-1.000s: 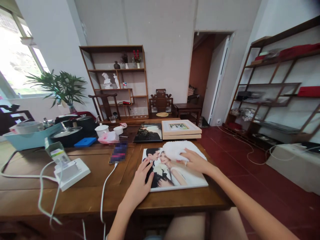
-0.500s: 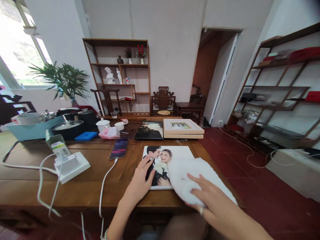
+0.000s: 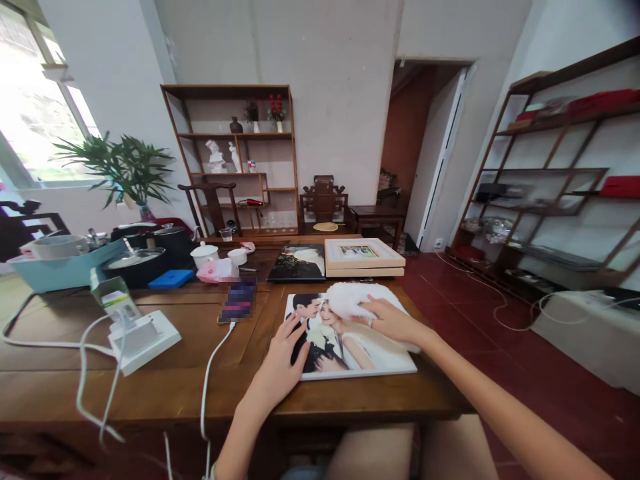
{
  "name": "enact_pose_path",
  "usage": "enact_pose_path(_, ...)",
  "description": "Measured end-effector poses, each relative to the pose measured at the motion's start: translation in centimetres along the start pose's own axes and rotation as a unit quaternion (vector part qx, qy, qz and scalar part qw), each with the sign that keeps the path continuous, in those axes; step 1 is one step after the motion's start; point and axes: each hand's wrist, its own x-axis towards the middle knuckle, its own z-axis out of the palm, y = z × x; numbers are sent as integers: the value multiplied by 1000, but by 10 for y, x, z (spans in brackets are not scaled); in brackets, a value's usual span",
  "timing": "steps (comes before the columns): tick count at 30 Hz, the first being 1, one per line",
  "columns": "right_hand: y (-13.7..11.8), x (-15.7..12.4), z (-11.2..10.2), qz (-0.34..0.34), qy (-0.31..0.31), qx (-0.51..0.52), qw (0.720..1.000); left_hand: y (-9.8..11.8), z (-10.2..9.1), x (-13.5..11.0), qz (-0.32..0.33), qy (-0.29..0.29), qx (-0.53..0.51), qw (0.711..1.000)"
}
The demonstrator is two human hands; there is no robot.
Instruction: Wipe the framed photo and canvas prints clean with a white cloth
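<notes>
A white-edged photo panel (image 3: pixel 373 357) showing a couple lies flat near the front edge of the wooden table. Across its left side rests my left hand (image 3: pixel 286 353), fingers stretched out and slightly apart, holding nothing. My right hand (image 3: pixel 393 321) presses a fluffy white cloth (image 3: pixel 350 300) onto the panel's upper right part, its fingers curled over the fabric. The cloth covers the top right of the picture and trails towards the right edge. The lower right of the picture is uncovered.
Behind the panel lie a dark photo panel (image 3: pixel 297 262) and stacked light-wood frames (image 3: pixel 365 265). To the left are a phone (image 3: pixel 237 300) on a white cable (image 3: pixel 206 373), a white box (image 3: pixel 145 340), a blue block (image 3: pixel 171 279), a teapot (image 3: pixel 204 253) and a blue tub (image 3: pixel 55 270).
My right hand and the cloth have moved away from me, from the panel's lower right to its upper right, uncovering the lower picture. My left hand has stayed in place.
</notes>
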Motion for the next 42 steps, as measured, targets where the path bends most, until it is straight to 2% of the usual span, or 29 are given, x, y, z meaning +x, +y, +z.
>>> enact_pose_path(4, 15, 24, 9, 2, 39, -18, 999, -1, 1, 0, 4, 9, 0, 1000)
enact_pose_path(7, 11, 15, 17, -6, 40, -35, 999, -4, 4, -1, 13, 26, -8, 1000)
enact_pose_path(10, -14, -12, 23, -14, 18, -54, 998, -5, 6, -1, 9, 30, -12, 999)
enact_pose_path(13, -56, -49, 21, 13, -10, -50, 999, -4, 6, -1, 1, 27, -18, 999)
enact_pose_path(15, -82, -69, 18, 13, -61, -38, 997, -3, 6, -1, 6, 29, -23, 999)
enact_pose_path(18, -101, -81, 14, 5, -104, -19, 994, -3, 5, -1, 19, 32, -27, 999)
enact_pose_path(22, -79, -58, 14, -11, -69, -11, 998, -5, 6, -1, 15, 31, -25, 999)
enact_pose_path(27, -35, 5, 15, -44, -14, -24, 999, -6, 6, -1, 13, 28, -23, 999)
enact_pose_path(30, -21, 32, 17, -41, 15, -26, 999, -4, 5, -1, 6, 31, -23, 999)
enact_pose_path(32, -17, 39, 21, -36, 33, -25, 999, -3, 4, 0, 1, 33, -21, 999)
enact_pose_path(36, -25, 20, 33, -28, 46, -32, 998, -3, 5, 1, -4, 47, -18, 999)
enact_pose_path(39, -46, -14, 35, -26, 25, -27, 999, -5, 7, 2, -2, 53, -19, 998)
enact_pose_path(42, -73, -49, 28, -32, -20, 1, 999, -7, 8, 1, -4, 48, -19, 999)
